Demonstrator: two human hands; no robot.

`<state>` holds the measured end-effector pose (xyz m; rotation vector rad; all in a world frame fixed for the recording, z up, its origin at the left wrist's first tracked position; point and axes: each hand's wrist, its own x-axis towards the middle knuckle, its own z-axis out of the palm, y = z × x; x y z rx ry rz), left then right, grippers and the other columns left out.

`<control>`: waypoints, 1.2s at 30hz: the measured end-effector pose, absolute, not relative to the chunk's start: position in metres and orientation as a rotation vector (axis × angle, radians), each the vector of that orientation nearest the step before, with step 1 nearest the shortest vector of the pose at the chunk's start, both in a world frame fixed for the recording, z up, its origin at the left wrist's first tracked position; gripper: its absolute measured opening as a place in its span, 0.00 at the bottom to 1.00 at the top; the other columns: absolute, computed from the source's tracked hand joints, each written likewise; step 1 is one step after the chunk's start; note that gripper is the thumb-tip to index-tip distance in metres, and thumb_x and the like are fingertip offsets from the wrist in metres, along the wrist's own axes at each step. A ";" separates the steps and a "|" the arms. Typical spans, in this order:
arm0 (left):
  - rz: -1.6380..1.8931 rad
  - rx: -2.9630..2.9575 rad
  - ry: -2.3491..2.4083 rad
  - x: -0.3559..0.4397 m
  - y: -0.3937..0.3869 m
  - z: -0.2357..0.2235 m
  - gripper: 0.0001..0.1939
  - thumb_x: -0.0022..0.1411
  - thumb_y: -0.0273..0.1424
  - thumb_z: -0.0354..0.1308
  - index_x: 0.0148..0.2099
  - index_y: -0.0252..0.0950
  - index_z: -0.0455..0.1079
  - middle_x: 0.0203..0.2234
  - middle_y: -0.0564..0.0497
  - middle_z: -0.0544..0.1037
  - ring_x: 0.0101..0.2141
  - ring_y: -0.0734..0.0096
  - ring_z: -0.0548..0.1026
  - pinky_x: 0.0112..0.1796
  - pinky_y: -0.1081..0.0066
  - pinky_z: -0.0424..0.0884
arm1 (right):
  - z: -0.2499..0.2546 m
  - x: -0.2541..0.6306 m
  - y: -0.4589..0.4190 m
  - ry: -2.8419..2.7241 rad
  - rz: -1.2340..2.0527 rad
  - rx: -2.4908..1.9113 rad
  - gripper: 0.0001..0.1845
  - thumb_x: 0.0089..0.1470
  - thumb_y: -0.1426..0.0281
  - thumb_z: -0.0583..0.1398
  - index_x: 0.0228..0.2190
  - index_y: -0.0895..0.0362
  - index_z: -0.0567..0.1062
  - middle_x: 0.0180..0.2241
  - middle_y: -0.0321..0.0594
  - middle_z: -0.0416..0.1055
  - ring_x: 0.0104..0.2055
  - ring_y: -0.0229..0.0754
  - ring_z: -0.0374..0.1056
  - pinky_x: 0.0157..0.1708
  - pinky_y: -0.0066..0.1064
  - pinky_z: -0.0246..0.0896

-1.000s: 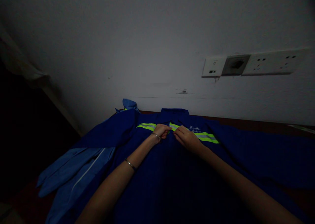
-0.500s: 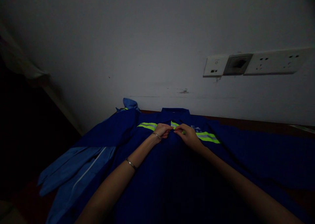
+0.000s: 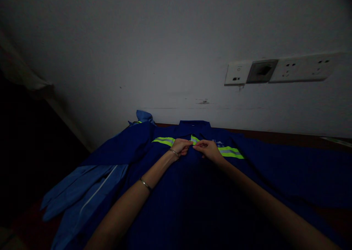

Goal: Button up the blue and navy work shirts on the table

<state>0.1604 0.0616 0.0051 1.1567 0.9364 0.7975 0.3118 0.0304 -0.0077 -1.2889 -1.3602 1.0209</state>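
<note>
A dark blue work jacket [image 3: 162,191] lies spread out with its collar toward the wall and its sleeves out to both sides. Across its chest runs a yellow-green reflective strip [image 3: 231,152] with a grey middle band. My left hand [image 3: 181,146], with bracelets on that arm, pinches the front edge of the jacket at chest height. Close beside it, my right hand [image 3: 208,150] grips the same front edge between thumb and fingers, by the strip. The fingertips nearly meet. Whatever small part lies between them, such as a fastener, is hidden.
Lighter blue garments [image 3: 90,191] with a white line lie under the left sleeve. Behind the collar rises a pale wall [image 3: 165,52] bearing a row of sockets and switches [image 3: 275,71]. A dark reddish surface [image 3: 275,135] shows along the wall's foot.
My right fingers have shifted slightly at the jacket's front edge, exposing more of the strip there. The left hand keeps its pinch. The whole view has moved a little.
</note>
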 end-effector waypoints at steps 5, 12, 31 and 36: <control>0.806 1.156 0.940 0.161 0.060 0.006 0.16 0.43 0.32 0.63 0.20 0.34 0.57 0.10 0.62 0.55 0.09 0.88 0.49 0.13 0.78 0.41 | -0.010 0.309 0.029 -1.344 1.055 -1.283 0.15 0.30 0.62 0.65 0.21 0.60 0.71 0.15 0.31 0.64 0.16 0.31 0.58 0.08 0.21 0.56; 0.836 1.186 0.982 0.164 0.059 0.010 0.17 0.44 0.35 0.63 0.20 0.34 0.57 0.10 0.62 0.54 0.09 0.88 0.50 0.13 0.78 0.42 | -0.020 0.306 0.028 -1.401 0.943 -1.240 0.13 0.37 0.62 0.63 0.23 0.59 0.70 0.19 0.33 0.65 0.19 0.33 0.61 0.09 0.22 0.57; 0.885 1.206 0.991 0.169 0.058 0.006 0.13 0.49 0.32 0.58 0.20 0.33 0.58 0.10 0.61 0.58 0.08 0.86 0.51 0.11 0.79 0.45 | -0.019 0.311 0.028 -1.830 0.196 -1.128 0.07 0.52 0.69 0.55 0.26 0.57 0.71 0.27 0.39 0.66 0.31 0.40 0.64 0.33 0.32 0.59; 0.880 1.199 0.999 0.169 0.058 0.007 0.13 0.49 0.32 0.59 0.20 0.33 0.58 0.10 0.61 0.58 0.09 0.87 0.52 0.12 0.79 0.45 | -0.021 0.309 0.030 -1.732 0.287 -1.134 0.06 0.50 0.68 0.57 0.25 0.57 0.70 0.26 0.38 0.67 0.28 0.39 0.64 0.31 0.32 0.61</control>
